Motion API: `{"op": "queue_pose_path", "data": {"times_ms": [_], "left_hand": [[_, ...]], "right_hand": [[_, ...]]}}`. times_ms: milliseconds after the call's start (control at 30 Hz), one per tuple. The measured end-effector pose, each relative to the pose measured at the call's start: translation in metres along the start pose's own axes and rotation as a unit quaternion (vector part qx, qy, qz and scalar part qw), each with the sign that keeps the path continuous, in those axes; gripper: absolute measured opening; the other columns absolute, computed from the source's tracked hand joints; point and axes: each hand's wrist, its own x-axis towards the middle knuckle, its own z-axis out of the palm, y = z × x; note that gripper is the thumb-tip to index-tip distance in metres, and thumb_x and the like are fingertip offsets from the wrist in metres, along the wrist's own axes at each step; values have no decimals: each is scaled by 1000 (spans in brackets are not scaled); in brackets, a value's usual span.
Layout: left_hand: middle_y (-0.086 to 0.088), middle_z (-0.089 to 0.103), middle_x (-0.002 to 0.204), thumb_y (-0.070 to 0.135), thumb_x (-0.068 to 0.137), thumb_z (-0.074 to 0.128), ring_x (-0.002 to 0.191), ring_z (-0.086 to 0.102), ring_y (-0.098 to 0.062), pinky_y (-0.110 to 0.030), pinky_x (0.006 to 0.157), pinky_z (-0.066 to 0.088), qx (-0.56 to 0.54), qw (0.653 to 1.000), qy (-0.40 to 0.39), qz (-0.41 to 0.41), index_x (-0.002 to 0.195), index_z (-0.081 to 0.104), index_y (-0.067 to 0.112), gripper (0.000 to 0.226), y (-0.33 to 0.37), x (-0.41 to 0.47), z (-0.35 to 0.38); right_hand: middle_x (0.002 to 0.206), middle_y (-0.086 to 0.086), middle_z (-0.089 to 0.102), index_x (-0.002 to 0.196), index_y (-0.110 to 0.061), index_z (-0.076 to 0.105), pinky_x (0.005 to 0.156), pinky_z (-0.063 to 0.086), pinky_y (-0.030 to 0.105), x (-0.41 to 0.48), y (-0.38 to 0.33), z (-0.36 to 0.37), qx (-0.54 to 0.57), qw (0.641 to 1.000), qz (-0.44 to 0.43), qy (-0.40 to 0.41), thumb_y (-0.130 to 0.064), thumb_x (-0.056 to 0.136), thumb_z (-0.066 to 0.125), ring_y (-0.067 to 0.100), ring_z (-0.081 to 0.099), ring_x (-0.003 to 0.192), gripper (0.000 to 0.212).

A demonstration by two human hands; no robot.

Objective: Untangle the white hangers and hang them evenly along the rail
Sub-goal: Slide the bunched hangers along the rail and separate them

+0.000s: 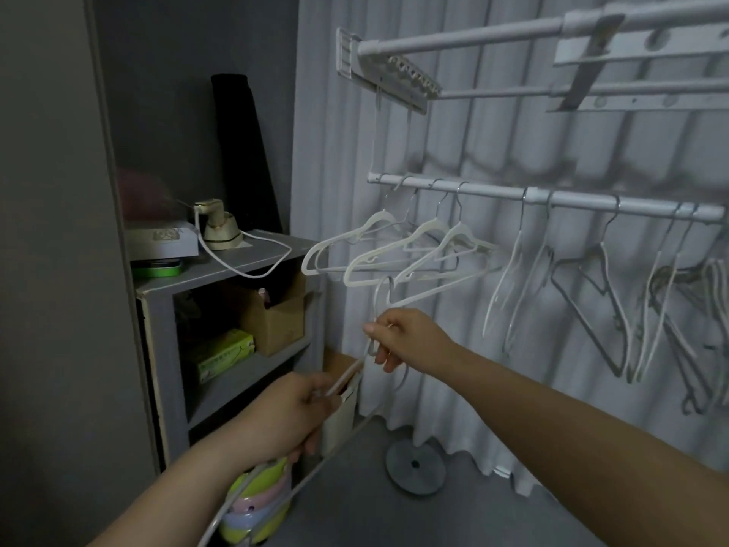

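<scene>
A white rail (497,193) runs across the curtain. Three white hangers (398,252) hang bunched near its left end, overlapping one another. More white and grey hangers (591,286) dangle further right, some tilted and crossed. Below the bunch, my right hand (402,337) pinches the neck of a loose white hanger (353,369), whose metal hook rises toward the bunch. My left hand (292,416) grips that hanger's arm lower down; its long bar runs down past my left wrist.
A grey shelf unit (165,349) stands at the left with a small iron (217,225), boxes and a white cord on it. An upper drying rack (513,33) juts out overhead. A round stand base (416,465) and stacked coloured bowls (256,507) sit on the floor.
</scene>
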Motion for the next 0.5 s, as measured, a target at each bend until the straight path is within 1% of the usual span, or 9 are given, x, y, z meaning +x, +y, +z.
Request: {"op": "queue_pose_path", "data": {"times_ms": [33, 67, 133, 200, 267, 333, 433, 500], "left_hand": [[3, 46, 27, 14, 93, 43, 21, 35, -5, -15, 30, 29, -8, 1000, 2, 8, 90, 54, 24, 16, 2, 6, 1], [3, 45, 26, 12, 93, 43, 20, 35, -5, -14, 29, 29, -20, 1000, 6, 19, 90, 55, 23, 17, 5, 13, 3], [3, 43, 24, 9, 93, 42, 19, 35, -5, -12, 28, 27, -46, 998, 12, 39, 88, 56, 27, 23, 11, 27, 7], [3, 43, 24, 11, 93, 42, 19, 34, -4, -11, 27, 26, -58, 997, 9, 48, 88, 54, 31, 24, 17, 43, 12], [3, 44, 24, 13, 93, 43, 20, 34, -4, -11, 28, 26, -64, 996, -2, 56, 89, 56, 30, 22, 23, 59, 18], [4, 44, 26, 12, 92, 44, 22, 35, -5, -13, 29, 28, -57, 996, -2, 74, 89, 58, 30, 23, 30, 80, 23], [5, 44, 28, 12, 91, 47, 27, 36, -6, -16, 31, 31, -40, 995, 27, 87, 86, 58, 32, 23, 40, 113, 24], [4, 43, 25, 13, 91, 47, 24, 35, -5, -14, 31, 30, -24, 995, 33, 96, 89, 59, 29, 20, 50, 134, 22]], "right_hand": [[62, 4, 63, 66, -16, 53, 67, 53, 32, 1, 3, -8, -28, 999, -3, 19, -33, 90, 51, 14, 60, 52, 30], [67, 4, 66, 70, -16, 55, 71, 51, 31, 2, 8, -18, -62, 997, -4, 44, -36, 90, 49, 19, 63, 59, 28], [84, 6, 71, 84, -16, 61, 73, 46, 28, 6, 18, -41, -152, 983, -1, 103, -34, 91, 47, 25, 66, 81, 24], [107, 9, 67, 103, -12, 63, 85, 42, 30, 12, 32, -67, -268, 952, 0, 147, -28, 90, 49, 27, 58, 104, 24], [125, 9, 57, 116, -12, 58, 94, 33, 31, 19, 45, -93, -367, 917, 11, 157, -25, 89, 49, 26, 46, 119, 31], [134, 7, 49, 123, -14, 53, 98, 27, 30, 28, 58, -116, -411, 895, 27, 172, -25, 88, 49, 25, 38, 126, 36], [141, 5, 40, 127, -17, 49, 104, 23, 32, 48, 72, -145, -431, 879, 39, 201, -28, 87, 51, 23, 31, 131, 42], [144, 5, 35, 129, -18, 46, 103, 20, 32, 65, 76, -161, -450, 868, 29, 209, -30, 86, 52, 23, 27, 133, 45]]}}
